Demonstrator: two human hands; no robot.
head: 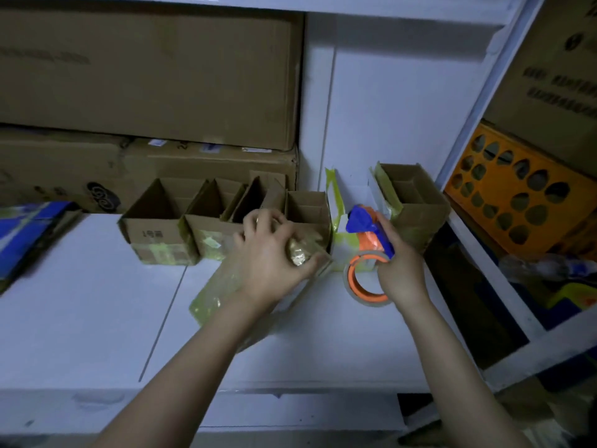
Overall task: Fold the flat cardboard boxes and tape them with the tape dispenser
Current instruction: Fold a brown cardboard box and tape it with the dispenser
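The single head-worn camera looks forward and steeply down, close over the white flat desk (80, 302). Both forearms enter from 6 o'clock, large brown cardboard cartons (145, 76) fill 11 o'clock, and an orange perforated plastic crate (510, 202) sits at 3 o'clock.

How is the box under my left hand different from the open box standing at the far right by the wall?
The box under the left hand lies tipped on its side on the table; the far-right box stands upright with its top open. The held box is covered in wide yellowish tape across its face; the far-right box shows tape only along its left edge. The held box is gripped; the other is untouched. Both are small brown cardboard boxes.
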